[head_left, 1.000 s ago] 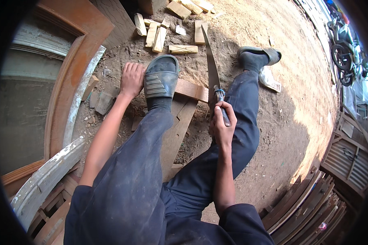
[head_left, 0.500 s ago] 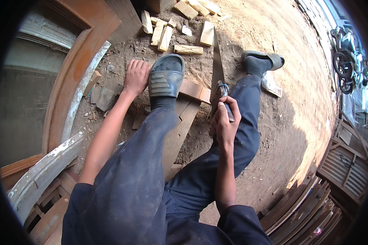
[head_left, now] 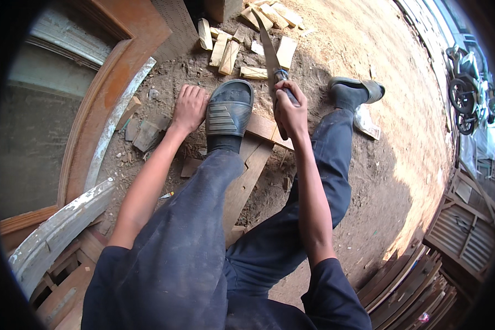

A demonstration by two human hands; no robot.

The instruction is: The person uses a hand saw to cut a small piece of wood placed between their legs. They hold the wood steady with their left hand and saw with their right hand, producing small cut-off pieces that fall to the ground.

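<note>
My right hand (head_left: 291, 110) grips a handsaw (head_left: 269, 50) by its dark handle, which has blue binding where the blade starts. The blade points away from me, tilted slightly left, with its tip over the loose wood blocks. Below this hand, a brown wooden board (head_left: 264, 127) lies crosswise over a longer plank (head_left: 246, 175). My left foot, in a grey slide sandal (head_left: 229, 114), presses on the board. Just left of the sandal is my left hand (head_left: 190, 109), its fingers bent together and turned down; what lies beneath them is hidden.
Several cut wood blocks (head_left: 229, 57) lie scattered on the dirt ground ahead. A wooden door frame (head_left: 96, 104) and a curved, paint-worn piece (head_left: 66, 217) stand at left. Stacked wooden strips (head_left: 407, 291) are at lower right, and motorcycles (head_left: 463, 91) at far right.
My right hand has moved forward and a little left, carrying the handsaw with it. The blade has swung from beside the board's right end to lean left. My left hand stays beside the sandal.
</note>
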